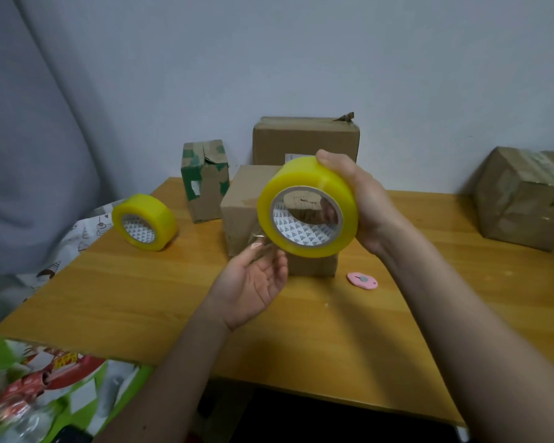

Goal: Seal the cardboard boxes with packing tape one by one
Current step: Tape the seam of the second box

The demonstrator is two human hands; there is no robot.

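Note:
My right hand (359, 199) grips a yellow roll of packing tape (307, 206) from its right side, held in the air above the wooden table (141, 298). My left hand (253, 282) is just below the roll, palm up, fingers pinching the loose clear tape end (259, 243). Behind the roll stands a plain brown cardboard box (240, 215) on the table. A larger brown box (304, 139) stands at the back by the wall. A small green-printed box (205, 180) with a torn top stands to the left.
A second yellow tape roll (144, 222) lies at the table's left. A pink box cutter (362, 280) lies right of the middle box. A tape-wrapped box (525, 196) sits at the far right. Printed bags (39, 388) lie at the lower left.

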